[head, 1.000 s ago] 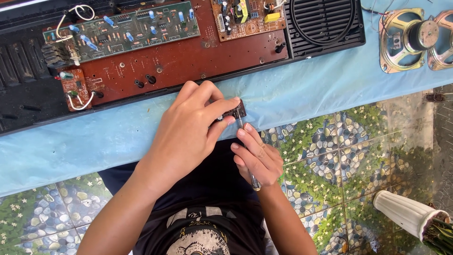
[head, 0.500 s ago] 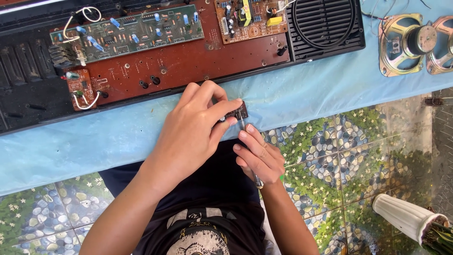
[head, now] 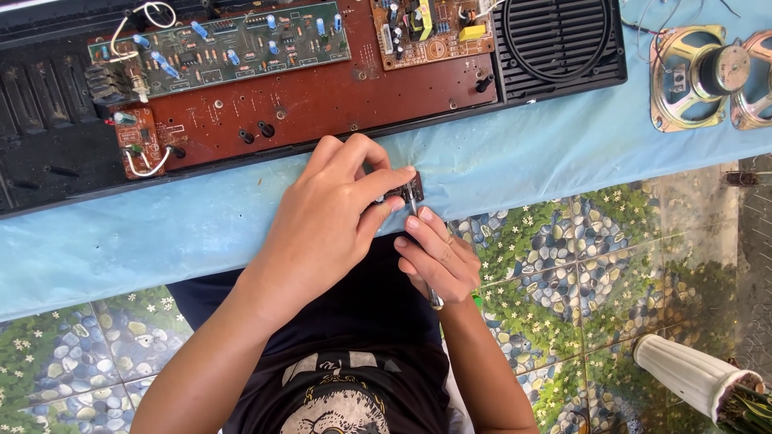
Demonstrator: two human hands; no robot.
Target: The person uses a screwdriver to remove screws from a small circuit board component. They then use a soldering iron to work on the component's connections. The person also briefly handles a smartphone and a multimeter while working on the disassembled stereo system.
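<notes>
My left hand point(head: 334, 213) pinches a small dark electronic part point(head: 406, 191) between thumb and forefinger, just over the table's front edge. My right hand point(head: 434, 257) is closed on a thin metal screwdriver point(head: 424, 253); its tip points up at the small part and its end sticks out below my palm. Both hands sit close together above my lap. Behind them lies an opened black device with a reddish-brown board point(head: 322, 100), a green circuit board point(head: 229, 44) and a smaller brown circuit board point(head: 430, 28).
A light blue cloth point(head: 531, 153) covers the table. A round black speaker grille point(head: 559, 40) is part of the opened case. Two loose speaker drivers point(head: 691, 76) lie at the far right. A white ribbed pot point(head: 691, 374) stands on the pebble-patterned floor tiles point(head: 611, 265).
Both hands have stayed almost in place around the small part; the fingers have shifted only slightly. The view has drifted a little.
</notes>
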